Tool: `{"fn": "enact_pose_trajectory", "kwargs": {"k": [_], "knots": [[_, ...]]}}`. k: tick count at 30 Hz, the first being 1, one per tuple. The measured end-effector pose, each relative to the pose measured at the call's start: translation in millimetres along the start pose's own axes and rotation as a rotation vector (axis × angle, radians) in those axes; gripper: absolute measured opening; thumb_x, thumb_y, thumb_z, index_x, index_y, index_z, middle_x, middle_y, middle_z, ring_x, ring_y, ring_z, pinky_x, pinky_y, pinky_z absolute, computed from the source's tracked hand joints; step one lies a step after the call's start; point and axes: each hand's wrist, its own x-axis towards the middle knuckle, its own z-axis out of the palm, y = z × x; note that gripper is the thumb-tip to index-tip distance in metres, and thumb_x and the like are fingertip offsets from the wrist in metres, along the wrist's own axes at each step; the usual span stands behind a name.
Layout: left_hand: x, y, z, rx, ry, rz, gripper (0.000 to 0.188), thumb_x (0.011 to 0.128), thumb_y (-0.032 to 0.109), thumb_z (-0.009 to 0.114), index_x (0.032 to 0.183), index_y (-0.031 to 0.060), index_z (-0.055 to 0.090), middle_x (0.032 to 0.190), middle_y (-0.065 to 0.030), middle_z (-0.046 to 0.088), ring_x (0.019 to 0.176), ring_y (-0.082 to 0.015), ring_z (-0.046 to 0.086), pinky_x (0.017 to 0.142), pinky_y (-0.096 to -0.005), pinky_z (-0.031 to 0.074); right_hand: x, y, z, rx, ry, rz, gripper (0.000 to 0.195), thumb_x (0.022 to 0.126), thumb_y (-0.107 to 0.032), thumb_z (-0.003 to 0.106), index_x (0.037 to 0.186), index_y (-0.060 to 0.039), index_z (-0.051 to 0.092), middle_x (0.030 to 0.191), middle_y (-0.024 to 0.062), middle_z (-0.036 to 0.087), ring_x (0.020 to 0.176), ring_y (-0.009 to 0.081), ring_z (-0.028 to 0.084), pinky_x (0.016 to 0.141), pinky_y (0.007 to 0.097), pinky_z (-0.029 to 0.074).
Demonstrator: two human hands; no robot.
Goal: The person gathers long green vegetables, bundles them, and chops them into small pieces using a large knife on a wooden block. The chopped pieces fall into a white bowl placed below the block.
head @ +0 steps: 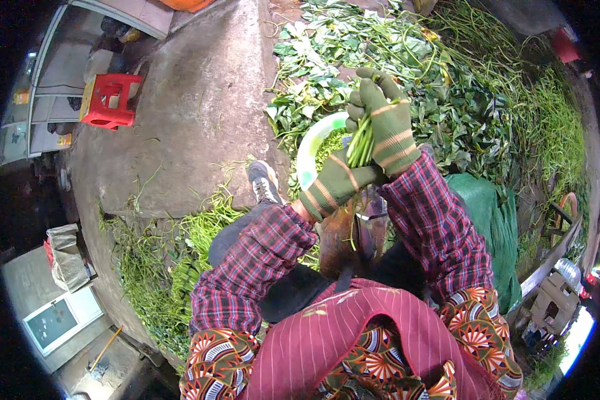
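Both hands wear green knitted gloves with tan stripes. My left hand [337,182] is closed around the lower part of a small bunch of green stems [361,145]. Against the same bunch, higher up, lies my right hand [387,122], with its fingers bent over the stems' upper ends. Below and partly behind the hands stands a round basin with a white and green rim [307,145], holding short green pieces. Under my wrists, between the legs, is a brown rounded object [337,240] that I cannot name for certain.
Leafy green vines [330,50] cover the ground ahead, with thin stems [550,120] at the right. More stems [180,270] lie at the left by my shoe [264,182]. A red plastic stool [111,101] stands at the upper left. Green sheeting [485,225] lies right of my arm.
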Motion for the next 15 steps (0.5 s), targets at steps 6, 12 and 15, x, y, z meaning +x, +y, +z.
{"fn": "enact_pose_trajectory", "kwargs": {"k": [6, 12, 15], "knots": [[-6.3, -0.4, 0.5, 0.024, -0.023, -0.334, 0.04, 0.068, 0.01, 0.056, 0.107, 0.0035, 0.046, 0.084, -0.0027, 0.056, 0.069, -0.0087, 0.052, 0.058, -0.0223, 0.043, -0.7, 8.9, -7.1, -0.124, 0.083, 0.054, 0.019, 0.081, -0.014, 0.049, 0.098, -0.0064, 0.048, 0.06, 0.0002, 0.044, 0.047, 0.0076, 0.042, 0.039, 0.0221, 0.038], [-28.4, -21.0, -5.7, 0.227, -0.057, -0.344, 0.025, 0.067, 0.02, 0.058, 0.084, 0.0019, 0.057, 0.068, -0.0092, 0.059, 0.059, -0.0158, 0.056, 0.053, -0.0285, 0.044, -9.5, 43.6, -30.9, -0.187, 0.094, 0.179, 0.021, 0.08, -0.013, 0.049, 0.099, -0.0039, 0.049, 0.065, 0.0021, 0.047, 0.049, 0.0087, 0.045, 0.041, 0.0225, 0.04], [-28.9, -2.6, -9.7, 0.031, -0.196, -0.419, 0.026, 0.071, 0.026, 0.057, 0.081, 0.0028, 0.056, 0.069, -0.0072, 0.058, 0.059, -0.0125, 0.053, 0.053, -0.0235, 0.041, -17.8, 33.5, -25.5, -0.16, 0.031, 0.172, 0.022, 0.08, -0.013, 0.049, 0.099, -0.0032, 0.048, 0.065, 0.0016, 0.046, 0.049, 0.0083, 0.044, 0.041, 0.0216, 0.039]]}}
